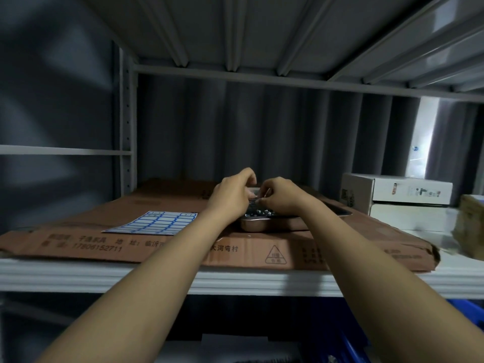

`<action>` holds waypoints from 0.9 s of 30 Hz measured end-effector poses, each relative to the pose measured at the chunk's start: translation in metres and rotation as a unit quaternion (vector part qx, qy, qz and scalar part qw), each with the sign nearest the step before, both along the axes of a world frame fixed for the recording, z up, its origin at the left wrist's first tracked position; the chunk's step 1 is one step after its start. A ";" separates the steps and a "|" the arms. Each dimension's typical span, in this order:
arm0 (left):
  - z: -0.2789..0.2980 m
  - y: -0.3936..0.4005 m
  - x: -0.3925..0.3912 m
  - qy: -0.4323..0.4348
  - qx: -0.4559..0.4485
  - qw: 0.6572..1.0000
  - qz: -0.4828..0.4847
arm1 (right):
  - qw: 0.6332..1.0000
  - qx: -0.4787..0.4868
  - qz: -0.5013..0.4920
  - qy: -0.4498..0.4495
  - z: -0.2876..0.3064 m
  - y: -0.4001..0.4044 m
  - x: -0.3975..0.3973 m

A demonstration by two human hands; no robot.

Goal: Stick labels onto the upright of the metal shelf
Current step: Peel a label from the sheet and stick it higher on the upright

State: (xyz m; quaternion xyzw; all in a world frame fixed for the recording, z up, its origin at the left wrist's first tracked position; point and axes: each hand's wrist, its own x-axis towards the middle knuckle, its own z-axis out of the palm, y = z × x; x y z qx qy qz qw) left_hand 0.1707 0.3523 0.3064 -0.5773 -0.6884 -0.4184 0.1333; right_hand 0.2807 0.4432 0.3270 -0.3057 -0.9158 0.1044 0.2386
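Inside a dim metal shelf lined with flattened cardboard [183, 247], both hands are meeting over a steel tray [258, 223]. The left hand [231, 195] and right hand [281, 196] are pinching something small between curled fingers, likely a peeled label. The label sheet [157, 223] is lying left; the upright [127, 121] is standing farther left, nearer the left hand.

White shelf [78, 277] runs edge to edge. Flat brown cardboard [131, 244] covers most of it. Over at three o'clock, directly on the shelf, white boxes [408, 192] are stacked, and a tan parcel [468, 226] sits just beside them at the frame edge.
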 end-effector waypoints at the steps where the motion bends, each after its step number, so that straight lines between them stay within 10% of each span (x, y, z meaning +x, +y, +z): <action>1: 0.000 -0.001 -0.001 -0.017 0.006 1.000 -0.005 | 1.000 -0.002 0.004 0.013 0.001 -0.001 0.001; 27: 0.014 -0.045 -0.026 -0.050 0.017 0.996 0.072 | 0.991 0.070 -0.001 0.113 0.011 -0.051 -0.027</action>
